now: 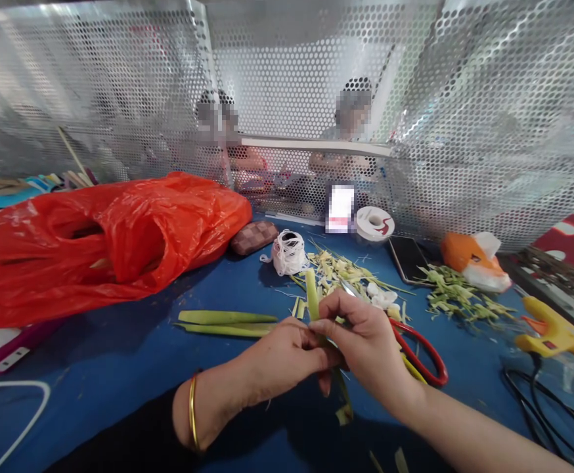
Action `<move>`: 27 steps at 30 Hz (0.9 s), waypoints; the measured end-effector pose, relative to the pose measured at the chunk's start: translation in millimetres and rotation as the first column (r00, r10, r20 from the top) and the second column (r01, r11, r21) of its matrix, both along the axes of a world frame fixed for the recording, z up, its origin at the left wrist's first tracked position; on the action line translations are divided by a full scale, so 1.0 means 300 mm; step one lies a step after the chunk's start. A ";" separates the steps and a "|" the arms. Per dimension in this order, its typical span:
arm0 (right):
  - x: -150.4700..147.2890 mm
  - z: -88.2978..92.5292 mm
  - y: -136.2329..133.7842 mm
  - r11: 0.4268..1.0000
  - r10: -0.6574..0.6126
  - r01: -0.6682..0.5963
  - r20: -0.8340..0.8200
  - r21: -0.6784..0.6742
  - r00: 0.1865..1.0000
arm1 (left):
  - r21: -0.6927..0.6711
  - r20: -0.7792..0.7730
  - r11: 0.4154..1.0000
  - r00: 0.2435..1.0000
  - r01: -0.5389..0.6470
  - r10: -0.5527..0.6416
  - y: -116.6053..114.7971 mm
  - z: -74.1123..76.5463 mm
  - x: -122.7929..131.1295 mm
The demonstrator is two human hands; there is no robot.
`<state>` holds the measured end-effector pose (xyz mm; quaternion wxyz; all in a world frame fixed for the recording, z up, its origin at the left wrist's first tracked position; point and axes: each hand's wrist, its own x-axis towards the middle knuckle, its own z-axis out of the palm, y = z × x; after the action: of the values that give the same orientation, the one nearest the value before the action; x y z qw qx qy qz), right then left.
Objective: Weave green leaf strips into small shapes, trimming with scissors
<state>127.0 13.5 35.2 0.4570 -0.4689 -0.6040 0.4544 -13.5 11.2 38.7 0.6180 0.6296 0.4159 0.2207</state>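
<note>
A green leaf strip [312, 293] stands up between my two hands, and a narrow end of it hangs below them. My left hand [287, 351], with a gold bangle at the wrist, is closed around its lower part. From the other side, my right hand [360, 335] pinches the same strip, thumb and finger close to the left fingers. The exact grip is partly hidden behind the fingers. More long green leaf strips [228, 318] lie left of my hands. Red-handled scissors [432, 358] rest partly behind my right hand.
Leaf trimmings [351, 266] lie beyond my hands, near a white string ball [289, 253] and ribbon spool [374, 224]. A red plastic bag [119, 243] fills the left. A yellow glue gun [555, 335] with black cord is at right. A perforated metal screen [287, 85] stands behind, people beyond.
</note>
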 end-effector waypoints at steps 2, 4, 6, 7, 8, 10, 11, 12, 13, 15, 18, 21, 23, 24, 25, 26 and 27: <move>-0.004 -0.005 -0.002 1.000 -0.002 0.002 0.006 0.016 1.000 | -0.028 0.007 1.000 1.000 -0.003 0.003 -0.002 -0.011 0.006; -0.006 -0.009 -0.003 1.000 -0.001 0.001 0.018 0.025 1.000 | -0.045 0.020 0.999 1.000 -0.007 0.008 -0.004 -0.021 0.011; -0.007 -0.011 -0.002 1.000 0.005 -0.006 0.023 0.023 1.000 | -0.061 0.032 0.998 0.999 -0.002 0.004 -0.004 -0.030 0.016; -0.007 -0.013 -0.001 1.000 0.008 -0.008 0.018 0.023 1.000 | -0.078 0.040 0.997 0.999 0.001 0.002 -0.004 -0.033 0.018; -0.007 -0.014 0.000 1.000 0.011 -0.011 0.016 0.023 1.000 | -0.099 0.049 0.995 0.999 0.000 0.005 -0.004 -0.037 0.020; -0.006 -0.017 0.001 1.000 0.013 -0.013 0.014 0.027 1.000 | -0.146 0.063 0.989 0.998 -0.008 0.017 -0.003 -0.043 0.022; -0.005 -0.018 0.001 1.000 0.014 -0.014 0.012 0.025 1.000 | -0.170 0.066 0.985 0.997 -0.014 0.026 -0.003 -0.045 0.023; -0.005 -0.020 0.001 1.000 0.016 -0.017 0.015 0.023 1.000 | -0.190 0.069 0.982 0.997 -0.018 0.031 -0.002 -0.047 0.024; -0.005 -0.022 0.000 1.000 0.018 -0.018 0.021 0.024 1.000 | -0.205 0.071 0.979 0.997 -0.019 0.034 -0.002 -0.048 0.025; -0.006 -0.025 -0.001 0.999 0.010 -0.012 0.040 0.043 0.999 | -0.231 0.077 0.973 0.996 -0.020 0.039 -0.003 -0.048 0.028; -0.009 -0.026 0.004 0.997 -0.012 0.008 0.059 0.072 0.998 | -0.249 0.085 0.968 0.994 -0.040 0.063 -0.007 -0.046 0.032; -0.003 -0.010 0.023 0.999 0.027 -0.029 0.067 0.031 0.997 | -0.226 0.094 0.971 0.991 -0.076 0.099 -0.007 -0.046 0.031; 0.016 0.010 0.044 0.997 0.049 -0.055 0.118 0.045 0.992 | -0.231 0.131 0.965 0.979 -0.123 0.156 -0.002 -0.042 0.025; 0.030 0.022 0.055 0.996 0.034 -0.046 0.150 0.082 0.988 | -0.245 0.161 0.958 0.968 -0.152 0.194 0.003 -0.039 0.020; 0.047 0.034 0.066 0.991 -0.013 -0.011 0.174 0.137 0.985 | -0.263 0.194 0.948 0.952 -0.182 0.236 0.008 -0.035 0.013; 0.066 0.046 0.076 0.980 -0.075 0.037 0.193 0.194 0.978 | -0.279 0.229 0.936 0.932 -0.213 0.281 0.014 -0.031 0.005; 0.085 0.055 0.085 0.968 -0.136 0.084 0.215 0.237 0.967 | -0.290 0.262 0.926 0.910 -0.244 0.322 0.020 -0.025 -0.003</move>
<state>152.5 39.0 51.8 0.4592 -0.4961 -0.6735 0.2992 -14.3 17.2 31.1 0.7103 0.4374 0.4274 0.3486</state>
